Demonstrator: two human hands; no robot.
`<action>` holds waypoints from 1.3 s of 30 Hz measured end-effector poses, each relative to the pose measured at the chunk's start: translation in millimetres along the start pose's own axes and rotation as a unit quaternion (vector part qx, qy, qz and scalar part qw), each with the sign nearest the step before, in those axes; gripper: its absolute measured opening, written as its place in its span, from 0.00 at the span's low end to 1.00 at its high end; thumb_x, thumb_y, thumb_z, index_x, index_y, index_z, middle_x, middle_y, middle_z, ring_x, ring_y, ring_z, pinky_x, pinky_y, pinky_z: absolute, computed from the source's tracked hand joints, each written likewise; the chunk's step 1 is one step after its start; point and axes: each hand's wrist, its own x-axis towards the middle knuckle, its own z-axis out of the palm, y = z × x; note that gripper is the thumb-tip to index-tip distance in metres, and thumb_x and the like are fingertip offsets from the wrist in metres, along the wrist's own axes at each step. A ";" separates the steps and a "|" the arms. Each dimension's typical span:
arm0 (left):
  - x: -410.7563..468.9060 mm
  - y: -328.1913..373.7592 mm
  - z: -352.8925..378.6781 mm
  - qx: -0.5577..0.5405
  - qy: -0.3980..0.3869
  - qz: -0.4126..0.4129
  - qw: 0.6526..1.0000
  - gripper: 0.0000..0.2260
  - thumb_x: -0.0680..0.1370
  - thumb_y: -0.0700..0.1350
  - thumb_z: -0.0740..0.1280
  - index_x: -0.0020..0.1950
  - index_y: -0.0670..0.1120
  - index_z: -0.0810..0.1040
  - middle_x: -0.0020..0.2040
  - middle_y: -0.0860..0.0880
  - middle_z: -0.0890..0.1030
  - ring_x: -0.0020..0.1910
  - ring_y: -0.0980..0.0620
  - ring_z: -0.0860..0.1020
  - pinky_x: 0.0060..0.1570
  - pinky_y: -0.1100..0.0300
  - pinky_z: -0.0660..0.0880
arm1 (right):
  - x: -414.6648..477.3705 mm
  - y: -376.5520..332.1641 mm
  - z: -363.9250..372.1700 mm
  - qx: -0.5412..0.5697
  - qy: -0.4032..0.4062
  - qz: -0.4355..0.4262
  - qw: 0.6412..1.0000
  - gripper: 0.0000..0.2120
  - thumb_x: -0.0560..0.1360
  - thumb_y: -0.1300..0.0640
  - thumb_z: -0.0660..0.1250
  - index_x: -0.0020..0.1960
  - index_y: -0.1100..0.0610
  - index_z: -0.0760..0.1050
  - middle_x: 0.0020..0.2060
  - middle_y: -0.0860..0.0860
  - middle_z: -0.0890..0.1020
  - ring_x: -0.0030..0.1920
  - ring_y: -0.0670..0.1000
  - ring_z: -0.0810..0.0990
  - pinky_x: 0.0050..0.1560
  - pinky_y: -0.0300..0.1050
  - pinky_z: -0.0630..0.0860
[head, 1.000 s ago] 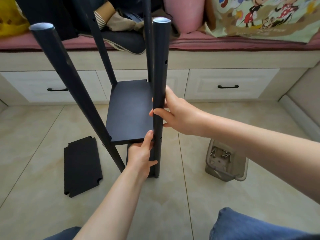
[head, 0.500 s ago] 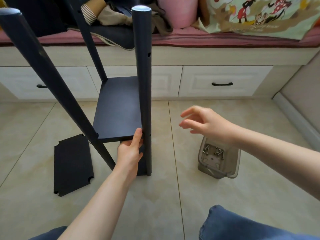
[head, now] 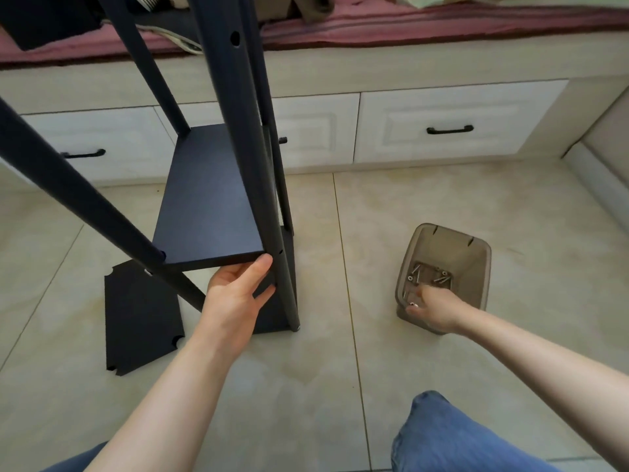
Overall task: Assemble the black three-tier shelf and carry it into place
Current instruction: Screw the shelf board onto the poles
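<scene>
Tiles (head: 306, 386), left hand (head: 231, 301) seemingly gripping shelf (head: 207, 206) corner

Saw a pale beige tiled floor (head: 306, 386) crossed by thin grout lines. Found a cream built-in storage bench (head: 442, 68) running along the floor's far edge, fronted by three panelled drawers. Counted black bar handles on them: a right handle (head: 450, 130), a left handle (head: 83, 154), and a middle handle (head: 283, 140), mostly hidden. Noted a dusty-red cushion (head: 408, 27) covering the bench top, with crumpled brownish clothing (head: 315, 8) and a dark garment (head: 44, 23) lying on it. Spotted a translucent brown plastic bin (head: 478, 267) standing on the floor toward its right side, well apart from the bench. Made out a cream raised ledge (head: 606, 175) along the floor's right edge.
</scene>
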 end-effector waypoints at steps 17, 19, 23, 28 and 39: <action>-3.1 -3.2 3.8 -0.030 -0.002 0.022 0.999 0.15 0.72 0.46 0.70 0.58 0.45 0.80 0.61 0.43 0.82 0.65 0.46 0.80 0.71 0.42 0.70 | -4.6 -25.6 62.4 -0.105 -0.009 -0.126 0.986 0.12 0.82 0.60 0.56 0.63 0.54 0.71 0.56 0.56 0.80 0.51 0.58 0.80 0.51 0.52 0.79; -4.1 -3.8 3.8 -0.031 -0.006 0.022 0.999 0.15 0.72 0.46 0.70 0.58 0.45 0.80 0.60 0.44 0.82 0.65 0.47 0.79 0.72 0.42 0.69 | -8.3 -31.9 67.5 -0.082 -0.027 -0.145 0.986 0.15 0.81 0.56 0.59 0.67 0.52 0.72 0.58 0.56 0.80 0.55 0.59 0.80 0.54 0.53 0.79; -6.2 -3.4 2.2 -0.031 -0.006 0.023 0.999 0.14 0.73 0.46 0.69 0.58 0.45 0.80 0.59 0.45 0.82 0.65 0.47 0.80 0.72 0.42 0.69 | -14.5 -45.1 70.9 -0.053 -0.061 -0.190 0.978 0.19 0.78 0.54 0.66 0.69 0.53 0.73 0.60 0.54 0.81 0.60 0.58 0.79 0.60 0.53 0.76; -7.6 -3.3 2.3 -0.030 -0.003 0.022 0.999 0.13 0.73 0.46 0.69 0.56 0.46 0.80 0.58 0.45 0.83 0.65 0.48 0.80 0.72 0.42 0.69 | -21.6 -54.7 73.0 -0.062 -0.096 -0.231 0.966 0.17 0.78 0.54 0.66 0.64 0.59 0.75 0.58 0.55 0.82 0.57 0.57 0.79 0.59 0.53 0.76; -5.4 -4.7 0.0 -0.029 -0.003 0.019 0.999 0.08 0.74 0.46 0.69 0.52 0.47 0.81 0.55 0.47 0.84 0.63 0.48 0.81 0.71 0.42 0.70 | 39.8 -27.3 64.8 0.020 -0.040 -0.098 0.994 0.15 0.80 0.57 0.62 0.66 0.58 0.73 0.61 0.57 0.80 0.60 0.57 0.79 0.60 0.48 0.75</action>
